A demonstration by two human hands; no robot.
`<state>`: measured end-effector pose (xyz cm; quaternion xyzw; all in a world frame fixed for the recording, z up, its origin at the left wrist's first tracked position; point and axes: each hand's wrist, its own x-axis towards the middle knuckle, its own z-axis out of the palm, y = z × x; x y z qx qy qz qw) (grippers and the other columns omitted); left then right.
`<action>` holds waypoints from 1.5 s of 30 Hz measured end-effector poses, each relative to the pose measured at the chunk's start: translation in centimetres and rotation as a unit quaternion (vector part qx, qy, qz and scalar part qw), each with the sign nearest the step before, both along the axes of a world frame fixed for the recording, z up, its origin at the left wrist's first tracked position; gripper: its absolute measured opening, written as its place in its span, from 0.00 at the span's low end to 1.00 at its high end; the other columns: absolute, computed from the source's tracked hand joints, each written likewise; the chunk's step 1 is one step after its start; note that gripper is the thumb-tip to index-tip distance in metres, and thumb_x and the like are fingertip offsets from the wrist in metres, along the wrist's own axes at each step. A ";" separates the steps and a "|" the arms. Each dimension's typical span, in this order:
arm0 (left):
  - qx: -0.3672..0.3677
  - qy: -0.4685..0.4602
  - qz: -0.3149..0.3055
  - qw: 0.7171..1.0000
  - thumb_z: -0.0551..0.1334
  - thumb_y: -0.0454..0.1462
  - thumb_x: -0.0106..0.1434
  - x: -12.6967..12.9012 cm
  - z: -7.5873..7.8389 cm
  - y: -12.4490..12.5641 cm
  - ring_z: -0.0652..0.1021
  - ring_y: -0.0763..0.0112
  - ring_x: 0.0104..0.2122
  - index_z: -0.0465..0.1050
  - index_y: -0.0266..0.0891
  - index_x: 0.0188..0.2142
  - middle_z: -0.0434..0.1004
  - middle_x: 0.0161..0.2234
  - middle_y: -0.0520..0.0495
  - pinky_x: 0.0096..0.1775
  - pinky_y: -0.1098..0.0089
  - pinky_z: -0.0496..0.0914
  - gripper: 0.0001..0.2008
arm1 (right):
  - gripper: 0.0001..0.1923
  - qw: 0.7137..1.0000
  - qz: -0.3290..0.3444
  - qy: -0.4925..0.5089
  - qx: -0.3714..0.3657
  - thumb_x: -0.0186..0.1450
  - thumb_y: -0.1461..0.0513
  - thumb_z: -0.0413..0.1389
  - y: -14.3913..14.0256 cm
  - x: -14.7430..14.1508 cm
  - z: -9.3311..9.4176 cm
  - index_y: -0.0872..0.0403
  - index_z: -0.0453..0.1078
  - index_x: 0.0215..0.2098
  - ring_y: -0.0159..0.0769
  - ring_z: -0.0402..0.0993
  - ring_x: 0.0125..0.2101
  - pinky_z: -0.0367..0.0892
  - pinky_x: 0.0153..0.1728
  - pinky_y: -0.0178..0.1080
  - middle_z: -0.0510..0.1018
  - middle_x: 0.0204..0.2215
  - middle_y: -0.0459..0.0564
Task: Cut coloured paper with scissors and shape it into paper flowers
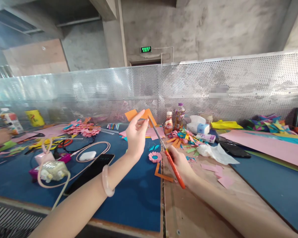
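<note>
**Scissors meet orange paper above the bench**

The left hand [136,135] is raised over the blue mat, fingers pinched narrow on a piece of orange paper [139,115] held up in the air at about the middle of the scene. A pale bracelet [106,181] sits on that wrist. The right hand [180,163] is closed around the orange handles of a pair of scissors [167,154], whose blades slant up and left until their tips touch the paper's right edge.

Just below the hands, on the bench [188,211], lie a small pink paper flower [155,156] and an orange paper strip [161,174]. To the left rest a black phone [91,172] and a white earbud case [87,155]. Farther back stand two drink bottles [174,121] beside a tissue pack [198,127], with coloured paper scraps [183,136] scattered near them. A large pink sheet [268,145] lies at the right.
</note>
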<state>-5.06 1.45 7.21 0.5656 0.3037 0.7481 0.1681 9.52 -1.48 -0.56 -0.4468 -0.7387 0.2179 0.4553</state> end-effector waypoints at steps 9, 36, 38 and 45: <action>-0.018 0.004 0.004 1.000 0.61 0.41 0.57 -0.1 0.0 -0.1 0.75 0.68 0.33 0.68 0.44 0.51 0.75 0.32 0.47 0.30 0.70 0.71 0.21 | 0.17 1.000 -0.004 -0.011 0.004 0.62 0.49 0.46 0.0 0.1 -0.1 0.51 0.50 0.24 0.28 0.53 0.19 0.52 0.22 0.31 0.61 0.17 0.38; -0.051 0.034 0.024 0.998 0.61 0.40 0.57 0.4 -0.1 -0.9 0.70 0.74 0.23 0.69 0.44 0.50 0.70 0.24 0.51 0.26 0.72 0.67 0.20 | 0.15 0.997 0.057 0.019 -0.054 0.61 0.49 0.48 -1.0 0.0 1.0 0.50 0.52 0.31 0.32 0.63 0.24 0.60 0.25 0.35 0.65 0.23 0.40; -0.058 0.036 0.019 0.997 0.61 0.40 0.57 0.6 -0.2 -1.1 0.70 0.74 0.23 0.70 0.44 0.50 0.71 0.24 0.51 0.26 0.72 0.67 0.20 | 0.14 0.996 0.059 0.033 -0.052 0.61 0.50 0.48 -0.8 0.0 0.8 0.50 0.53 0.31 0.32 0.63 0.23 0.60 0.24 0.35 0.65 0.22 0.40; -0.064 0.044 0.006 0.997 0.59 0.39 0.58 1.1 -0.7 -1.1 0.69 0.75 0.23 0.69 0.43 0.51 0.71 0.26 0.51 0.26 0.73 0.67 0.20 | 0.13 0.998 0.051 0.039 -0.022 0.62 0.53 0.48 -0.1 0.0 0.0 0.50 0.50 0.28 0.30 0.59 0.22 0.57 0.24 0.33 0.62 0.21 0.38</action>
